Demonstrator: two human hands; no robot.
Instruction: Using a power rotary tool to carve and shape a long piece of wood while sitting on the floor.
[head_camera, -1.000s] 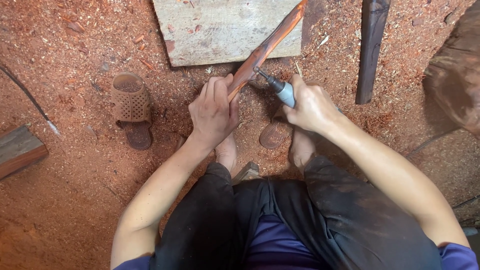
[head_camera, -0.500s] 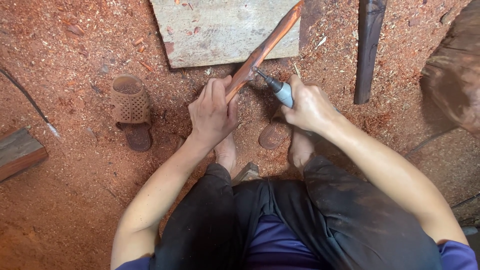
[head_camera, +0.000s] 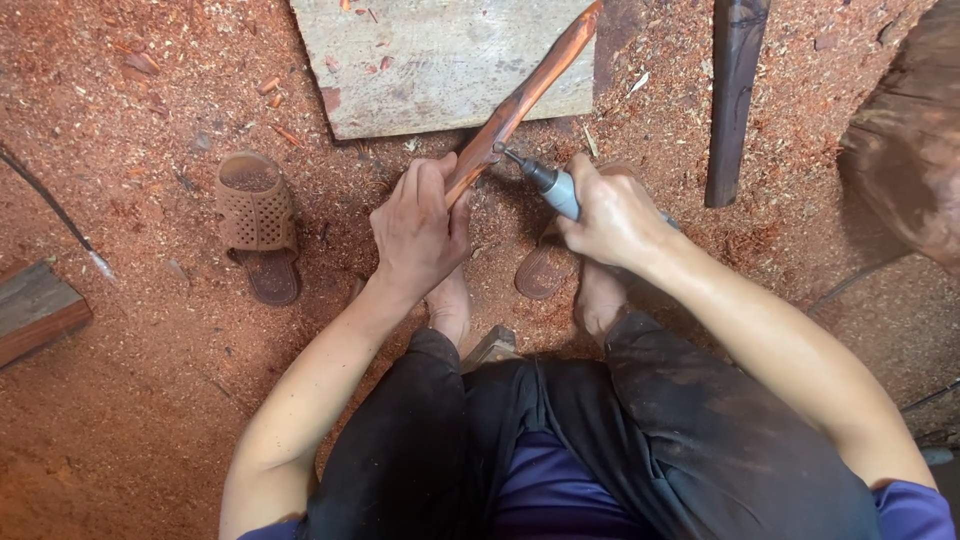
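Little has shifted since half a second back: both hands sit where they were, and the tool's tip stays pressed to the same spot on the wood.

Seated low on the sawdust floor (head_camera: 150, 400), the person has the left hand (head_camera: 420, 230) wrapped shut around the lower end of a long reddish carved stick (head_camera: 525, 95). That stick slants up and away, its far end crossing the near right corner of a pale grey board (head_camera: 440, 60) lying at the top edge of the floor; propped so, the piece looks steadied at both ends against the push of the bit. The right hand (head_camera: 610, 215) is closed around a small grey rotary tool (head_camera: 555, 185), held like a thick pen, with the bit meeting the stick just above the left fingers, close enough for fine control. Whether the bit is spinning I can't tell from here.

Both bare feet rest beneath the hands. One brown perforated sandal (head_camera: 258, 225) lies off to the left, well apart, and a second sandal (head_camera: 543, 270) sits just beside the right foot, partly hidden by the wrist. A dark carved post (head_camera: 735, 95) lies to the right of the board, and a wooden block (head_camera: 35, 310) pokes in at the left edge.
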